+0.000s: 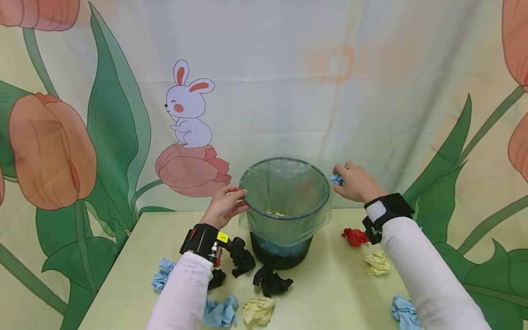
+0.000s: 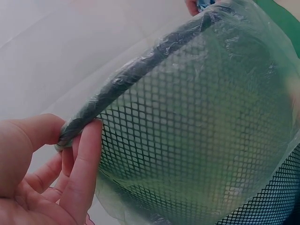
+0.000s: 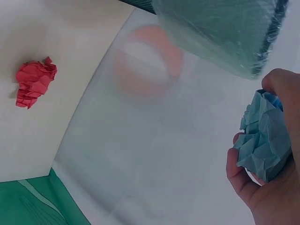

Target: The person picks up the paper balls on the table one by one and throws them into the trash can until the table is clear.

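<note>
A black mesh wastebasket lined with a translucent green bag stands toward the table's back edge. My left hand pinches its rim on the left side, thumb and fingers over the bag-covered edge in the left wrist view. Just right of the rim, my right hand holds a crumpled blue paper ball up at rim height. A bit of pale yellow paper shows inside the basket.
Crumpled paper lies about the table: red, yellow and blue on the right; black, yellow and blue in front; another blue ball at left. A printed cloth hangs behind.
</note>
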`<state>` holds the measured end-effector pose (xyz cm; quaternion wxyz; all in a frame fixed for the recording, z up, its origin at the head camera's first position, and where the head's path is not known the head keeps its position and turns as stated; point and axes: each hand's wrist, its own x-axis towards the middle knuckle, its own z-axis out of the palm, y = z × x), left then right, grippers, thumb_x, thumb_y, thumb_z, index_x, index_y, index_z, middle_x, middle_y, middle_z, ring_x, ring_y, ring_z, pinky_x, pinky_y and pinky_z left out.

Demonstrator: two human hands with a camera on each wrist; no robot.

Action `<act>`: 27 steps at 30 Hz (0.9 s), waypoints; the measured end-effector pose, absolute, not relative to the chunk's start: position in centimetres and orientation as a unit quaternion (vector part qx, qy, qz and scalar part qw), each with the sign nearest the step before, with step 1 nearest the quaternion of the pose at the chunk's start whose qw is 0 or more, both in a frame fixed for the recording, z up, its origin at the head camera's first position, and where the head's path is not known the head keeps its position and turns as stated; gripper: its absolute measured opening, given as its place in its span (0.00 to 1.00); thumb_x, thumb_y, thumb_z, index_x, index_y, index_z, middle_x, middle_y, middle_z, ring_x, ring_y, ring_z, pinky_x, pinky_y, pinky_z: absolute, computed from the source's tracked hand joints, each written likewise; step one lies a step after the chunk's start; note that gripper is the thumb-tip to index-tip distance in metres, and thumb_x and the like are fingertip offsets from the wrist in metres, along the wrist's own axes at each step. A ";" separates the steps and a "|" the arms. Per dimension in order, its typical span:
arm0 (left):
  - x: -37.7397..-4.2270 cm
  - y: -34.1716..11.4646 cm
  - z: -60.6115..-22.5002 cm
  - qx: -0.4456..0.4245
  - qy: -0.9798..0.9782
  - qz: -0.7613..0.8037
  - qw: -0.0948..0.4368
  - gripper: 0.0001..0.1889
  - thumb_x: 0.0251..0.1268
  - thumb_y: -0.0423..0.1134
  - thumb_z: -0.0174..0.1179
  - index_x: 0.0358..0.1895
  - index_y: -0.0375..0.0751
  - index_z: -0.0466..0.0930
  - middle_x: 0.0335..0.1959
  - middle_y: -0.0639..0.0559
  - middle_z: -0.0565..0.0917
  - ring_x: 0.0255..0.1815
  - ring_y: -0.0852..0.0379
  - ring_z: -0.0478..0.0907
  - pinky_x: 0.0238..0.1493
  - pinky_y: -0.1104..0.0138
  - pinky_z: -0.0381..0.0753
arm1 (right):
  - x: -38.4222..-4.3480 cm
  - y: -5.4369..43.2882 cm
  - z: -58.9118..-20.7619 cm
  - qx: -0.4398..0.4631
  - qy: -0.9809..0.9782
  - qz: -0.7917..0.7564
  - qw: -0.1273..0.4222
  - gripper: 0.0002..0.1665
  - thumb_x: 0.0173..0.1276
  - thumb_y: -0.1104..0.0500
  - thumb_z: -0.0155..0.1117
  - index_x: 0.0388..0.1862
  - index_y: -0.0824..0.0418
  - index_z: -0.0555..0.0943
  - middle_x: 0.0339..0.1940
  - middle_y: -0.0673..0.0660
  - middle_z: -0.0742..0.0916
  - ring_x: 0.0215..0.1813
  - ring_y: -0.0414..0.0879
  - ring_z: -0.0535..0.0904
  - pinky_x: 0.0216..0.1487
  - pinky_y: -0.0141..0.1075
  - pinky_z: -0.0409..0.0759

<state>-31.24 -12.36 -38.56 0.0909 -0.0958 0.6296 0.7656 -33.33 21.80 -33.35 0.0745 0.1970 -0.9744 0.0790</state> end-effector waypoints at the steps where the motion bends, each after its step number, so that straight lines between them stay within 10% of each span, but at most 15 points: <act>1: -31.2 -12.4 -38.6 -0.096 0.630 0.765 0.091 0.21 0.66 0.35 0.54 0.59 0.38 0.61 0.37 0.46 0.71 0.28 0.58 0.75 0.32 0.71 0.83 | -33.4 21.7 -33.1 0.198 -0.974 0.077 0.074 0.16 0.65 0.56 0.55 0.49 0.61 0.72 0.42 0.65 0.73 0.37 0.55 0.71 0.32 0.42 0.73; 27: -31.3 -12.5 -38.6 -0.090 0.629 0.766 0.099 0.21 0.66 0.34 0.54 0.60 0.38 0.61 0.42 0.44 0.72 0.29 0.59 0.76 0.34 0.72 0.82 | -33.3 17.4 -29.5 0.258 -0.962 0.042 0.086 0.17 0.65 0.55 0.56 0.51 0.60 0.71 0.43 0.63 0.75 0.37 0.54 0.71 0.37 0.43 0.74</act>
